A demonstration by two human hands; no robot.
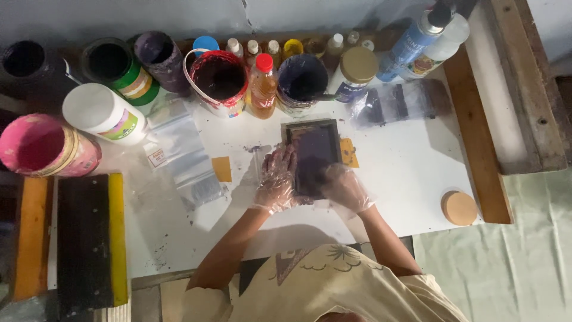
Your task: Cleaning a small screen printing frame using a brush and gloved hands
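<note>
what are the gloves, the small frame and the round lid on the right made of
Gloves, seen on the left hand and right hand: thin clear plastic, crinkled and glossy. Small frame: dark rim, probably wood or metal, hard to tell, around a flat purple-dark panel. Round lid: looks like cork or light wood, matte tan.

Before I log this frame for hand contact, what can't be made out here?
Head view only:
- Small dark frame: its lower edge is covered by the left hand and right hand.
- Fingertips: blurred under clear gloves, so the grip is unclear.
- Open tubs: their insides are too dark to judge.
- Long black squeegee: cut off by the bottom edge.
</note>
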